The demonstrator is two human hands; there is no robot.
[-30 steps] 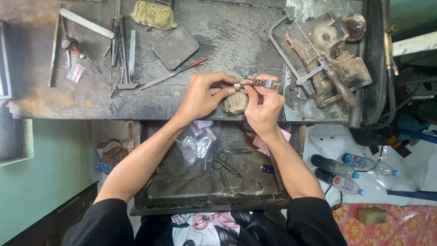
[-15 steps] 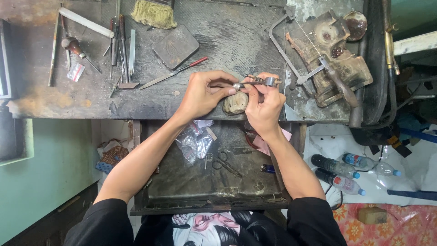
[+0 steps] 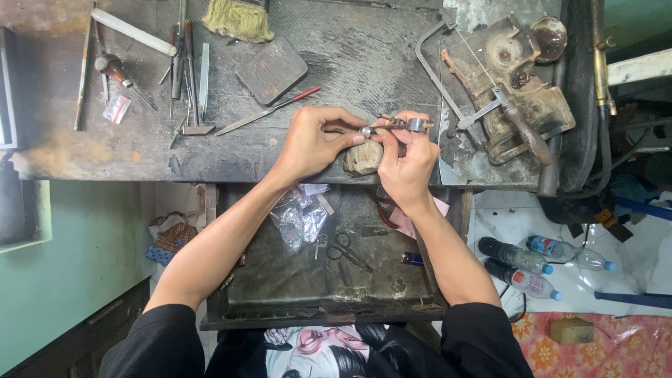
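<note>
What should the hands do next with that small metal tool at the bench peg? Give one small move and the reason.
Probably a short, steady stroke of the small metal tool with the wrists kept low. Both the left hand and the right hand pinch it at the fingertips, just above the worn wooden peg at the edge of the workbench, so the piece is already braced; what sits at the tip is too small to tell.

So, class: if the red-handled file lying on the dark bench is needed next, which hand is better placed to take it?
Left. The left hand sits right beside the red-handled metal file, while the right hand is farther away and has its grip on the small metal clamp tool.
</note>
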